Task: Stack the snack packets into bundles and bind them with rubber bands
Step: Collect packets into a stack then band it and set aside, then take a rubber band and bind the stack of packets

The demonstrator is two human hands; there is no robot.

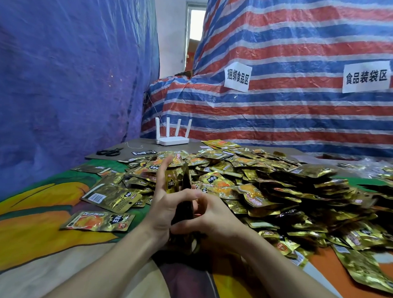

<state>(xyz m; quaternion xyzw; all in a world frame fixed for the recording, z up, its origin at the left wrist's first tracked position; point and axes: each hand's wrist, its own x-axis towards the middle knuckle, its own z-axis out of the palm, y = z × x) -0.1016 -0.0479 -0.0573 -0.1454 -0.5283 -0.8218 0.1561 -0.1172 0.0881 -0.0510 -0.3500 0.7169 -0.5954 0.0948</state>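
A stack [177,183] of packets is held on edge between both hands, low over the desk [28,210]. It is gripped by the left hand [162,208], thumb across the top, and pinched by the right hand [214,218]. Edges should be squared before binding. No band can be made out. Beyond, the loose pile [269,182] is waiting.

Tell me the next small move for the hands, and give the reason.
Probably tap the stack of snack packets level on the cloth: left hand and right hand grip it on edge, its tops look uneven, and no rubber band shows round it.
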